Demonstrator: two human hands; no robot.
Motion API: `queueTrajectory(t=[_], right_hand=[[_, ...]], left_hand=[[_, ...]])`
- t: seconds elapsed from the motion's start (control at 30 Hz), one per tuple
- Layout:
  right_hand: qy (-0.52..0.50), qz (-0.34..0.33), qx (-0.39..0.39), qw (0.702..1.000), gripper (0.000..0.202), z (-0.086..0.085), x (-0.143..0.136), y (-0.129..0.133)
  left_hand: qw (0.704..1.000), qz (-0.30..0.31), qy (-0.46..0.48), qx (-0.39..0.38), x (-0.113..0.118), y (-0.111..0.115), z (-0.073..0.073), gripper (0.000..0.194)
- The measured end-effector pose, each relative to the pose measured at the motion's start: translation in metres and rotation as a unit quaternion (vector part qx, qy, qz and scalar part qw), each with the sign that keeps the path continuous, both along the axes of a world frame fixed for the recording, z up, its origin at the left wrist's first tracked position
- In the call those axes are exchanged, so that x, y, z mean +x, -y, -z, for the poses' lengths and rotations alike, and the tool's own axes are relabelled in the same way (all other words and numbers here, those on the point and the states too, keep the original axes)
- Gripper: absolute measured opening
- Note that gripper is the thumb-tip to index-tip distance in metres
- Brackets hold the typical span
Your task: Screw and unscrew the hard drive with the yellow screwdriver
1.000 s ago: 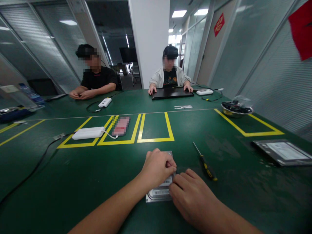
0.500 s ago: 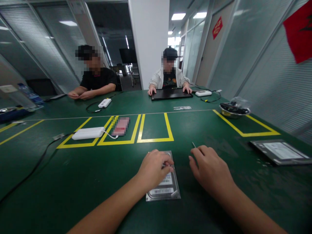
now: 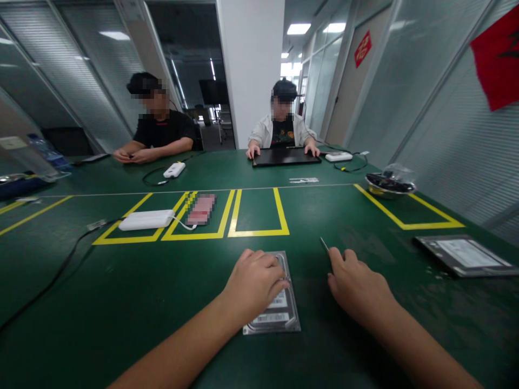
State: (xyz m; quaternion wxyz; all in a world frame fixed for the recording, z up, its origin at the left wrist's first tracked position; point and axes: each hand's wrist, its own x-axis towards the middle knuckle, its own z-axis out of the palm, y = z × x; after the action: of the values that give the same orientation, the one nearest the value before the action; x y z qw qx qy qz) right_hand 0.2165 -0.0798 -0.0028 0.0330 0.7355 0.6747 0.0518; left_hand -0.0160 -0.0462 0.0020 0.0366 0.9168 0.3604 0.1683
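Observation:
A hard drive (image 3: 279,308) with a silver rim and white labels lies flat on the green table. My left hand (image 3: 257,281) covers its upper left part, fingers curled and thumb close to the fingertips; what they pinch, if anything, is hidden. To the right, my right hand (image 3: 359,283) is closed around a thin metal tool (image 3: 324,244), whose slim shaft sticks out forward, apart from the drive. Most of the tool is hidden in the hand. Farther right lies a second drive-like unit (image 3: 466,254) with a white label.
Yellow tape frames (image 3: 259,233) mark the table. A white power bank (image 3: 146,220) is cabled to a phone (image 3: 201,209). A metal bowl (image 3: 390,189) holds dark items. Two people sit opposite; one person's hands touch a dark flat panel (image 3: 286,156). Small bits lie beside the second drive.
My right hand has moved slightly right and down, its fingers drawn closer around the tool. My left hand stays over the hard drive, its fingers shifted a little.

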Motion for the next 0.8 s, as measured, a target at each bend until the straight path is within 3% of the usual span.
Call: queueTrajectory(t=[0.2, 0.27, 0.37, 0.47, 0.57, 0.63, 0.7, 0.8], right_hand=[[-0.027, 0.007, -0.054, 0.998, 0.029, -0.007, 0.0, -0.002], [-0.069, 0.012, -0.018, 0.997, 0.026, -0.011, 0.003, -0.005], [-0.193, 0.01, 0.11, 0.975, 0.029, -0.014, 0.013, -0.013], [-0.379, 0.008, 0.218, 0.899, 0.036, -0.015, 0.023, -0.019], [-0.613, 0.02, 0.222, 0.758, 0.047, -0.016, 0.025, -0.022], [-0.711, 0.038, 0.196, 0.674, 0.051, -0.017, 0.022, -0.022], [-0.757, 0.054, 0.165, 0.63, 0.051, -0.019, 0.018, -0.021], [-0.795, 0.06, 0.116, 0.593, 0.046, -0.02, 0.011, -0.02]], left_hand=[[0.999, 0.006, -0.025, 0.041, 0.001, 0.004, 0.004, 0.019], [0.999, 0.003, -0.023, 0.046, 0.002, 0.005, 0.005, 0.019], [0.999, 0.003, -0.017, 0.048, 0.002, 0.005, 0.006, 0.019], [0.998, 0.001, -0.013, 0.055, 0.002, 0.004, 0.007, 0.02], [0.998, 0.0, -0.013, 0.063, 0.003, 0.003, 0.007, 0.021], [0.998, -0.001, -0.011, 0.065, 0.004, 0.003, 0.007, 0.021], [0.998, -0.001, -0.01, 0.065, 0.004, 0.003, 0.007, 0.022], [0.998, -0.001, -0.007, 0.068, 0.004, 0.002, 0.007, 0.021]])
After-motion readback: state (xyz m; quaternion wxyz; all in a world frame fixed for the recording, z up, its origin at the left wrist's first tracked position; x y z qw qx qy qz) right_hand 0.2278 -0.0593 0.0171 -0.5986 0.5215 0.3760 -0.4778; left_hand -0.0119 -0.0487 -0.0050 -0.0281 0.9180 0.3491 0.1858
